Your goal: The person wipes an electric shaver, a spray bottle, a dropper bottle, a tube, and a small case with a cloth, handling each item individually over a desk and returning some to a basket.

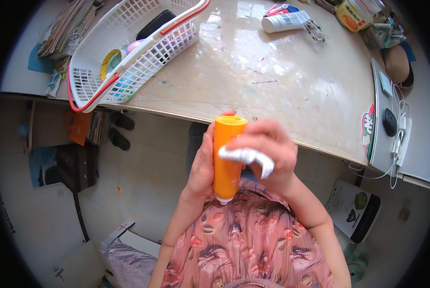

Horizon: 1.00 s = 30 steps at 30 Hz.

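Note:
An orange bottle (pixel 227 172) with a white tip is held up in front of my body, just off the table's front edge. My left hand (pixel 203 167) grips it from the left side, and its white end points down towards my floral top. My right hand (pixel 272 149), slightly blurred, pinches a folded white tissue or cloth (pixel 249 157). That white piece lies across the front of the bottle in the picture; whether it touches the surface I cannot tell.
On the table (pixel 290 97), a white plastic basket (pixel 171 54) with red handles holds a tape roll (pixel 110 64) and other items. A white tube (pixel 283 21) lies at the back. At right sits a laptop (pixel 380 136) with a black mouse (pixel 390 122) and cables (pixel 402 133).

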{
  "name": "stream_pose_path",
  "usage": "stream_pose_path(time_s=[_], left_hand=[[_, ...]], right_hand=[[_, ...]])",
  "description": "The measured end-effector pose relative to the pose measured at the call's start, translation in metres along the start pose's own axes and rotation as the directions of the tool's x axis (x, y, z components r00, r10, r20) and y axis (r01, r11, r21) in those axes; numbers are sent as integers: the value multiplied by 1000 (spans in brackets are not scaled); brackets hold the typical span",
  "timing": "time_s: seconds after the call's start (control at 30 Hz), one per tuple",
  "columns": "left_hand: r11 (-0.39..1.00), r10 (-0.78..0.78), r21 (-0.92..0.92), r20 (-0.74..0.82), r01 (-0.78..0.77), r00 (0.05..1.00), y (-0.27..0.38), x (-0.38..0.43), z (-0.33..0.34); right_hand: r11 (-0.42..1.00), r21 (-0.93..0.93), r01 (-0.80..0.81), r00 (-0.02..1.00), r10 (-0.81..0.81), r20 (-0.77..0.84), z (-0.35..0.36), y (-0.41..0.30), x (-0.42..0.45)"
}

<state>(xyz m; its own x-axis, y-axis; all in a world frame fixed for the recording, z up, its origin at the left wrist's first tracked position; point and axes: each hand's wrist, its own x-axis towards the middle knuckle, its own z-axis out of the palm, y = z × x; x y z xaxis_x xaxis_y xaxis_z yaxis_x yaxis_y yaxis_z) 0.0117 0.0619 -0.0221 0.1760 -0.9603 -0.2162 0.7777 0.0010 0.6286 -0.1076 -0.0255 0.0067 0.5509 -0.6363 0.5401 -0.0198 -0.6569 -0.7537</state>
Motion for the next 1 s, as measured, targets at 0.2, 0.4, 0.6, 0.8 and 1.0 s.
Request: stream_pose_path(time_s=[0.2,0.4,0.6,0.8,1.0], left_hand=[[977,-94,-179,144,119,985,-2,2,-8],[1000,-3,19,64,2,998,8,7,3],[979,-120,175,56,109,991,4,0,8],[969,-44,-234,130,74,991,6,17,0],[987,-162,14,115,162,980,3,13,9]], right_hand=[[991,58,-117,987,123,-107,-5,8,13],[988,9,154,988,-154,-3,-2,-2,-10],[985,121,-125,962,150,-228,-10,14,12],[995,54,88,996,-86,-37,-9,-3,-17],[995,46,-87,954,97,-282,-26,16,20]])
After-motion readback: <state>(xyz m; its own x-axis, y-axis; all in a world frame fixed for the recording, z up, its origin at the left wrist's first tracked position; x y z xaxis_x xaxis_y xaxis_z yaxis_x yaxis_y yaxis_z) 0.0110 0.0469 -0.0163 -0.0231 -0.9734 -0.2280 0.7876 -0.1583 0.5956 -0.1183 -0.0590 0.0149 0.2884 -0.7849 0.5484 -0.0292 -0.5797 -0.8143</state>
